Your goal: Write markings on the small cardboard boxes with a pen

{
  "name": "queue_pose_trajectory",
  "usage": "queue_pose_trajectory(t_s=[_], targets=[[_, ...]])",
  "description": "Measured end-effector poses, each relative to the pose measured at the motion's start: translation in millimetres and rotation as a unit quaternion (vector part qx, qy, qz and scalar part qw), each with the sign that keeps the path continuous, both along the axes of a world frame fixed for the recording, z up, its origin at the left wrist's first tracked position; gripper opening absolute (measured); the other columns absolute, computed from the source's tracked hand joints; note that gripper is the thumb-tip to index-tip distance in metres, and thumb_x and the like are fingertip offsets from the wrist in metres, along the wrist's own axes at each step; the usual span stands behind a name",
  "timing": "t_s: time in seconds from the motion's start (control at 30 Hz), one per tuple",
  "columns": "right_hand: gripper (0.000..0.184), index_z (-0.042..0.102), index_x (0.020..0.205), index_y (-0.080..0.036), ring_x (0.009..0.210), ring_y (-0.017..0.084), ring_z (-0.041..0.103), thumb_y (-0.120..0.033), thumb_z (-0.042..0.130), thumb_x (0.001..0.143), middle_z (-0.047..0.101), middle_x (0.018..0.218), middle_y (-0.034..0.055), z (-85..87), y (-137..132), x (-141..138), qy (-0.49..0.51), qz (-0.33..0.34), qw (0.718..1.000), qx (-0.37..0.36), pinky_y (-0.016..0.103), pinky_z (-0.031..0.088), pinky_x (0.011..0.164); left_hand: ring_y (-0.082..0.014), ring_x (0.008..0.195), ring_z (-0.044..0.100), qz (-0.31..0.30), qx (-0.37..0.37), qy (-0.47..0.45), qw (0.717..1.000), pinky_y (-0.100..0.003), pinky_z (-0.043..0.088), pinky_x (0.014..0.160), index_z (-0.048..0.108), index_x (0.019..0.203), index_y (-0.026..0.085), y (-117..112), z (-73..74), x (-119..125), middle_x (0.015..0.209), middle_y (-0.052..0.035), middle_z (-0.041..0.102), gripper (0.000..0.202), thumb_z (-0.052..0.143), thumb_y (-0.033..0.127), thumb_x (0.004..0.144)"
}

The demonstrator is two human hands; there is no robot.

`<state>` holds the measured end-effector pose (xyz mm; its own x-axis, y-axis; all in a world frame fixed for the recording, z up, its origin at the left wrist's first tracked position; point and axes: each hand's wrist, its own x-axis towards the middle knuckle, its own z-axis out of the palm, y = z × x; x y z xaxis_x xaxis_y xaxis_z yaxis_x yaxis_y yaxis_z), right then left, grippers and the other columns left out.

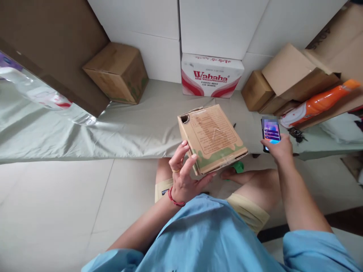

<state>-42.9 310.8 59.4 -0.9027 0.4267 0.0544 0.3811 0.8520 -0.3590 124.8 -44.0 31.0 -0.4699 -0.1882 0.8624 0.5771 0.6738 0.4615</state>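
A small cardboard box [212, 138] with brown print and a green wavy border sits tilted at the table's front edge. It has a torn hole at its far left corner. My left hand [184, 175] grips its near left corner, fingers along the side and thumb by the front edge. To the right, my right hand [280, 149] is closed on the lower end of a smartphone [270, 132] with a lit screen. The fingers behind the phone are hidden. Keys [297, 135] lie just right of the phone.
A white Wahaba carton [211, 77] stands against the wall. Another cardboard box [119, 73] is at back left, near a clear plastic bottle [53, 96]. On the right are stacked boxes [292, 71] and an orange bottle [320, 105]. A grey-green cloth [141, 128] covers the table.
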Motion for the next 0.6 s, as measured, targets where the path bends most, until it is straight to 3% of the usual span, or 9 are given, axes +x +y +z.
queue_pose_trajectory(t_s=[0.1, 0.23, 0.5, 0.6], targets=[[0.080, 0.064, 0.135, -0.007, 0.126, 0.043, 0.072, -0.049, 0.094, 0.073, 0.071, 0.131, 0.0279, -32.7, 34.3, -28.6, -0.077, -0.078, 0.994, 0.016, 0.053, 0.060, 0.107, -0.0382, 0.152, 0.056, -0.001, -0.004, -0.015, 1.000, -0.067, 0.051, 0.126, 0.044, 0.165, 0.036, -1.7, -3.4, 1.5, 0.151, -0.0129, 0.051, 0.086, 0.088, 0.053, 0.093], [0.094, 0.058, 0.147, 0.000, 0.136, 0.049, 0.067, -0.051, 0.094, 0.077, 0.061, 0.143, 0.0384, -53.8, 53.4, -50.8, -0.105, -0.104, 0.989, 0.019, 0.058, 0.059, 0.110, -0.0391, 0.152, 0.057, 0.003, -0.006, -0.026, 1.000, -0.067, 0.051, 0.126, 0.044, 0.165, 0.037, -3.4, -3.4, 2.4, 0.151, -0.0129, 0.051, 0.086, 0.087, 0.055, 0.093], [0.087, 0.060, 0.146, -0.009, 0.133, 0.045, 0.068, -0.049, 0.095, 0.077, 0.060, 0.143, 0.0309, -67.4, 70.4, -77.7, -0.105, -0.077, 0.991, 0.011, 0.056, 0.058, 0.111, -0.0371, 0.155, 0.054, -0.011, -0.015, -0.016, 1.000, -0.062, 0.052, 0.126, 0.039, 0.172, 0.036, -2.9, -0.1, -2.3, 0.153, -0.0137, 0.050, 0.093, 0.088, 0.050, 0.094], [0.091, 0.056, 0.149, -0.007, 0.134, 0.045, 0.067, -0.044, 0.097, 0.076, 0.058, 0.145, 0.0325, -71.8, 70.5, -80.9, -0.107, -0.082, 0.991, 0.008, 0.056, 0.058, 0.112, -0.0362, 0.155, 0.053, -0.014, -0.017, -0.012, 1.000, -0.060, 0.052, 0.126, 0.039, 0.173, 0.035, -2.2, 1.9, -5.0, 0.153, -0.0138, 0.050, 0.094, 0.088, 0.049, 0.094]])
